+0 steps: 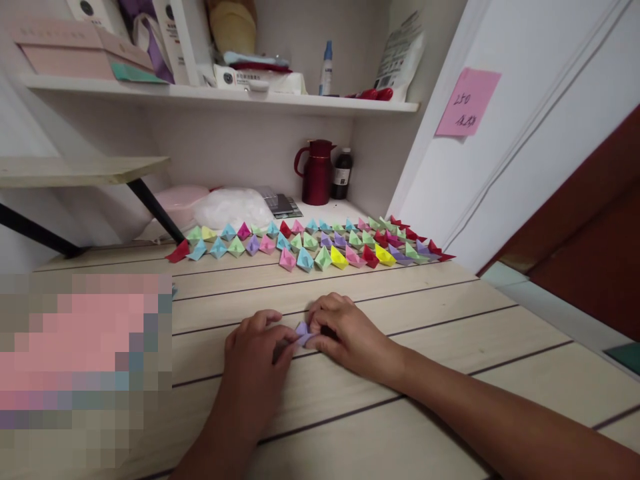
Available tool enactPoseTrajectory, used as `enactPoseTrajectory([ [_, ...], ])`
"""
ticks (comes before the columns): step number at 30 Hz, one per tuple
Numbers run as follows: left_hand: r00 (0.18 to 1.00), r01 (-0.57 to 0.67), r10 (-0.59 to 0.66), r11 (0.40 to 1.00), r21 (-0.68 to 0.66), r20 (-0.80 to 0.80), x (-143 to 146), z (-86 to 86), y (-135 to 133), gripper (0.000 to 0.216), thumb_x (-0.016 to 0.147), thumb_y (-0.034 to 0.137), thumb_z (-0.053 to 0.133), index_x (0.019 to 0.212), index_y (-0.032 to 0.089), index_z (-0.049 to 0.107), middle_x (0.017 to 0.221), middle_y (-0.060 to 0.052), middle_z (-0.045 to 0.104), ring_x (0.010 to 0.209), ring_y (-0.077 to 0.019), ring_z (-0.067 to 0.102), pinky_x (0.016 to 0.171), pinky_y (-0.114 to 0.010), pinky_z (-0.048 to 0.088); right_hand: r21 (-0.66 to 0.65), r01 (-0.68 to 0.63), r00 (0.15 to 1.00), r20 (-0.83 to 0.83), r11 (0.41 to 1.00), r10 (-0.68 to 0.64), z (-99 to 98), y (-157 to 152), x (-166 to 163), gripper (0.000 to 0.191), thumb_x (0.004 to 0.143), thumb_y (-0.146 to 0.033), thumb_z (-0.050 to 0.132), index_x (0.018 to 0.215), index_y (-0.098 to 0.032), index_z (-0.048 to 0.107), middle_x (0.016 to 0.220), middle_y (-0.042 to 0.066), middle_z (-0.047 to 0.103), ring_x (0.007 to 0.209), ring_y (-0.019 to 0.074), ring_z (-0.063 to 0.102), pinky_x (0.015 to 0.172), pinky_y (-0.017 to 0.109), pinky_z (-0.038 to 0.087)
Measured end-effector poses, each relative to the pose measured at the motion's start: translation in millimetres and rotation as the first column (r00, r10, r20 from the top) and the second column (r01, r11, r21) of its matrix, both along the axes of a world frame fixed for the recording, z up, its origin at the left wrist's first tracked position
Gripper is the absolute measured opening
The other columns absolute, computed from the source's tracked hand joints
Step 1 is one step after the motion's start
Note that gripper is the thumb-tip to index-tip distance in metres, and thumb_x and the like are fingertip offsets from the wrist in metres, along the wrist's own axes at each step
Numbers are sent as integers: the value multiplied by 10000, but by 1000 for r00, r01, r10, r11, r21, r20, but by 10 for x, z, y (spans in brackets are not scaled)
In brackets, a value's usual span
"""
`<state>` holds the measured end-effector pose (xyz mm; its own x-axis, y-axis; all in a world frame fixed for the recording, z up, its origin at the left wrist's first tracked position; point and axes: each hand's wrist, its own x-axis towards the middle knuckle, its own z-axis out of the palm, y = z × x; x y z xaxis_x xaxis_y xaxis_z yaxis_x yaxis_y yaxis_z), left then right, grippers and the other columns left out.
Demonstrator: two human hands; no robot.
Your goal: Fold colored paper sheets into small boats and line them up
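A small purple paper boat (302,333) sits between my hands, low over the striped wooden tabletop (410,427). On its left side, the thumb and forefinger of my left hand (257,343) pinch it. My right hand (345,330) grips its other end with thumb and curled fingers, which hide part of the paper. Beyond my hands, several folded paper boats in many colours stand in rows, among them a yellow boat (339,258), a blue boat (305,260) and a red boat (179,251).
Behind the rows stand a dark red jug (317,173) and a dark bottle (342,175). A white plastic bag (233,208) lies to their left. Above runs a loaded shelf (190,95). At left is a small raised stand (85,171); a blurred patch covers the table's left part.
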<state>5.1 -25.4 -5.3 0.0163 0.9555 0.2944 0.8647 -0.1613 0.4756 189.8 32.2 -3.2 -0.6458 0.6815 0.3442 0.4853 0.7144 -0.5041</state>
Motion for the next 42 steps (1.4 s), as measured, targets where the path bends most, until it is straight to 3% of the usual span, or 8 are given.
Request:
enactPoseTrajectory([
  [6,999,-1,4,999,54,-48,-11,-22,-28,257,723,111,643,773,335,758,1026,-13,703,977,-255,630,866,-466,454,-24,10,999,-53,1000,-11,-16,-26,42,107,781,-229,756,776,-212,650,992,27,669,993,203,577,872,363,384],
  [13,1000,-22,22,1000,-13,-19,-13,-47,-5,190,828,290,578,791,334,758,1128,-33,689,1070,-288,598,899,-536,414,-50,138,990,-31,989,-139,-11,-48,-12,103,830,-255,704,774,-202,635,995,34,660,974,208,565,868,384,376],
  [23,995,-91,93,993,74,-22,114,-49,27,194,823,218,580,692,266,714,1122,-41,695,1044,-263,592,925,-509,395,-10,135,991,-3,991,-135,-25,-40,6,80,852,-257,673,804,-206,635,1012,39,641,961,212,542,850,391,365],
  [28,983,-111,133,981,161,-130,191,-98,56,200,840,198,556,667,223,651,1141,-81,688,1060,-267,584,940,-518,391,85,170,976,124,982,-180,-25,-3,-107,192,920,-299,580,774,-184,626,908,56,631,904,223,516,780,379,348],
  [34,967,-134,148,988,82,-208,253,-61,45,188,860,194,515,720,188,640,1240,-139,637,1123,-300,579,951,-535,394,227,184,925,288,956,-246,-13,-7,-185,224,961,-305,490,851,-164,625,934,91,612,890,237,513,737,378,328],
  [42,966,-134,140,990,44,-216,228,-35,33,169,879,240,523,774,177,639,1261,-143,623,1148,-305,573,974,-526,393,155,247,910,301,957,-284,-4,5,-218,289,952,-390,499,808,-192,653,889,57,616,859,203,565,729,345,342],
])
